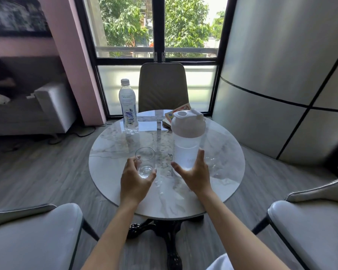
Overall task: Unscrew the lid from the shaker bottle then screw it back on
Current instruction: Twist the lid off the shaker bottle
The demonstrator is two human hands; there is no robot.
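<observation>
Two bare forearms reach up from the bottom edge toward a round marble-topped table point(213, 191). Fingers of the left hand point(135, 179) curl round the lower part of a clear drinking glass point(145, 164), thumb on its right side, clamped on it; the glass stands upright near the table's near-left area and looks empty. Fingers of the right hand point(195, 177) are spread apart, thumb out to the left and the rest reaching up the right flank of the shaker bottle point(187, 145); whether the palm actually presses the bottle I cannot tell. That bottle stands upright right of the table's centre, translucent, partly filled with clear liquid, its white lid point(188, 124) screwed on and the flip cap open at the back.

Behind the shaker, touching the far right edge, lies a book point(171, 116) with a red and yellow cover, partly hidden. A plastic water bottle point(128, 108) with a white cap stands at the far left edge, well apart from the glass. Beyond the table sits a brown chair point(163, 86) against the window point(158, 26). White armchairs flank the near corners.
</observation>
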